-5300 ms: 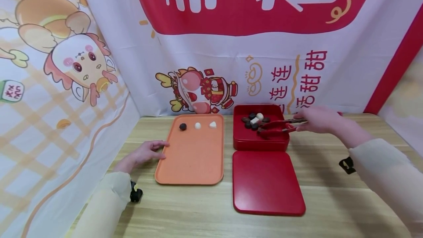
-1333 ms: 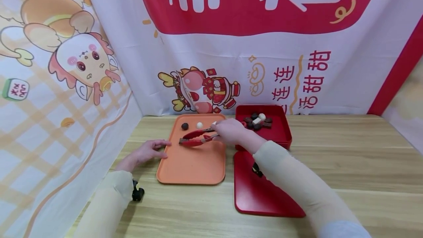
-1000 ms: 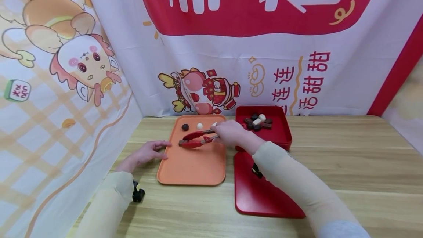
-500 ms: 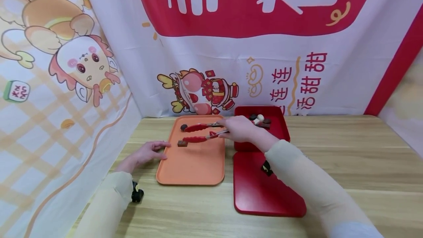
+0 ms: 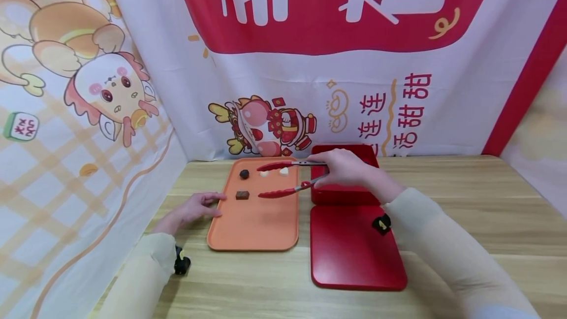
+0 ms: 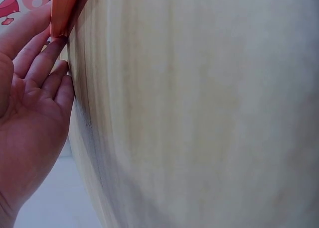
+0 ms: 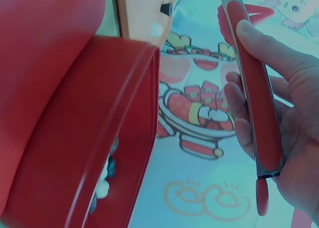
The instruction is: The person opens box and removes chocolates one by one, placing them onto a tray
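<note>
My right hand (image 5: 343,167) grips red-tipped metal tongs (image 5: 276,194) above the orange tray (image 5: 254,235). The tongs' arms are spread, with nothing between their tips. Just left of the tips, a brown rectangular chocolate (image 5: 242,195) lies on the tray. A dark round chocolate (image 5: 244,174) and two small white pieces (image 5: 284,171) sit in a row behind it. Fingers of my left hand (image 5: 195,208) touch the tray's left edge, extended in the left wrist view. The right wrist view shows dark and white pieces (image 7: 102,188) inside the red box (image 7: 65,118); the hand hides them in the head view.
The red box's flat lid (image 5: 359,250) lies in front of it on the wooden table (image 5: 248,284). A printed white cloth (image 5: 190,97) hangs behind, and another covers the left side. Bare table lies right of the box.
Tongs took a brown chocolate from the box to the tray, released it left of centre, then opened and drew back right towards the box. The left hand stayed at the tray edge.
</note>
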Available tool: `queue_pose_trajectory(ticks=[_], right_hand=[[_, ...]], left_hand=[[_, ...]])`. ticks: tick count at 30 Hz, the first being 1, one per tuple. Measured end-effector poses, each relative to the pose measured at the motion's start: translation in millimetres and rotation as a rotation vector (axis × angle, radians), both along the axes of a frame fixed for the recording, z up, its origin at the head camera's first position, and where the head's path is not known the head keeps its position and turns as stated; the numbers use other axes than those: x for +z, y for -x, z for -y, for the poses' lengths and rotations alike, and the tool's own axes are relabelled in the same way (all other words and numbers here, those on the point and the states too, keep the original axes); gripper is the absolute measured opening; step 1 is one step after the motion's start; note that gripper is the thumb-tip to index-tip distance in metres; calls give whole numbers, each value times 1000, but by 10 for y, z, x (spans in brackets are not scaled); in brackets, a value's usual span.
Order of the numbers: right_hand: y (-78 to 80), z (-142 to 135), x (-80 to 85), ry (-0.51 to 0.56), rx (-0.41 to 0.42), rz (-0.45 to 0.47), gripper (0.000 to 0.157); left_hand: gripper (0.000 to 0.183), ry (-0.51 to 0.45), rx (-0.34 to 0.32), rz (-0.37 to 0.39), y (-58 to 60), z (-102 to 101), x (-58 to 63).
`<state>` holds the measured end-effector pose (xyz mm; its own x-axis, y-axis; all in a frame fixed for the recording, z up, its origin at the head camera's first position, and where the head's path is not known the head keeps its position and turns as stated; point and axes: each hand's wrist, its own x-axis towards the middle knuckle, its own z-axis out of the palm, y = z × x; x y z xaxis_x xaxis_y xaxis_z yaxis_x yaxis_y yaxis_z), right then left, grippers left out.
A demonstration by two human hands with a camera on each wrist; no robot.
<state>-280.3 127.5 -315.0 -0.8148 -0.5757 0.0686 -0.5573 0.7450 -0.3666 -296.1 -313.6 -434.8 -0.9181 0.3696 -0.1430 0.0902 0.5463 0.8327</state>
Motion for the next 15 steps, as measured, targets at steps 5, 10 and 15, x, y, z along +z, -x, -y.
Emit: queue_pose_trajectory(ticks=[5,10,15], right_hand=[[11,-177,0,32,-43,27,71],[15,-326,31,51,-55,13,70],[18,-551,52,67,-75,-10,71]], left_hand=[[55,-4,-13,1,5,-4,-7],[56,-9,1,11,5,14,-19],[57,-1,8,20,20,15,-14]])
